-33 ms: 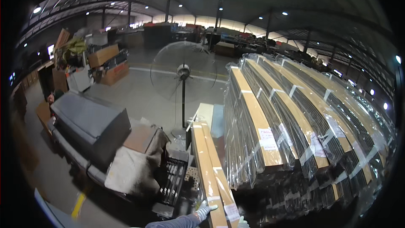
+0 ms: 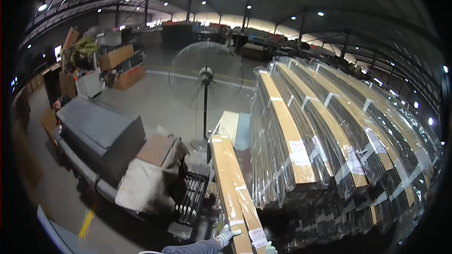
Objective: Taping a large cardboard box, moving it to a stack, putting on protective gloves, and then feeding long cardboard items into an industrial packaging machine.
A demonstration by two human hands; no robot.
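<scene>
A long plastic-wrapped bundle of flat brown pieces stretches away from me at the lower middle, with white tape bands and a paper label near its close end. My left hand, in a whitish knit glove, grips its left side, the thumb laid over the top. At the right side of the same bundle, only the gloved fingertips of my right hand show at the lower edge; they rest against it. To the right stands a large stack of similar wrapped bundles.
A standing fan is straight ahead. On the left are a dark grey box-shaped cover, a light cloth and a black slatted crate. Cartons are piled at the far left.
The view has shifted slightly. The bundle's far end sits a little farther left in it, while both hands keep their places on the bundle.
</scene>
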